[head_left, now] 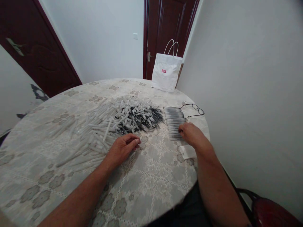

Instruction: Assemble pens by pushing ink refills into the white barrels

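Note:
On the right of the table lies a neat row of pens, slim clear barrels with dark cores set side by side. My right hand is at the near right end of this row, its fingers pinched on a pen there; the grip is partly hidden. In front of the big pile of loose pen parts, my left hand rests low over the cloth. Its fingers are curled and the thumb meets them; anything between the tips is too small to make out. The pile mixes clear barrels, white caps and thin black refills.
A patterned cloth covers the round table. Black-framed glasses lie beyond the row. A small white packet or paper is beside my right wrist. A white paper bag stands at the far edge, near the wall.

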Tool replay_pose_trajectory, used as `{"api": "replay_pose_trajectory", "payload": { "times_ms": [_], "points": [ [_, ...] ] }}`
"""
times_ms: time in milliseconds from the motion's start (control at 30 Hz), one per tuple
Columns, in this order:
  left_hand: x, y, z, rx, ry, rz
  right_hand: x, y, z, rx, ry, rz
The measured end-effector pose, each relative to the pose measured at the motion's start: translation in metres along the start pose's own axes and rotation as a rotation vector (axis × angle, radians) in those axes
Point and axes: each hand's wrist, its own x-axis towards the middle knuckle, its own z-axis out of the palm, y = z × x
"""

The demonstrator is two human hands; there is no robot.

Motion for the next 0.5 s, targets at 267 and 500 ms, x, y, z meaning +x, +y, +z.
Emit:
{"api": "replay_pose_trajectory", "payload": {
  "times_ms": [267, 500],
  "points": [
    [-0.0001, 0.0013, -0.0012, -0.010, 0.013, -0.024, 0.0033, -0.0006, 0.0080, -0.013, -0.032, -0.009],
    [-0.0012, 0.0041, -0.0029, 0.000, 0.001, -0.024, -0.0047, -0.0006, 0.0059, 0.050, -0.043, -0.023]
  ]
}}
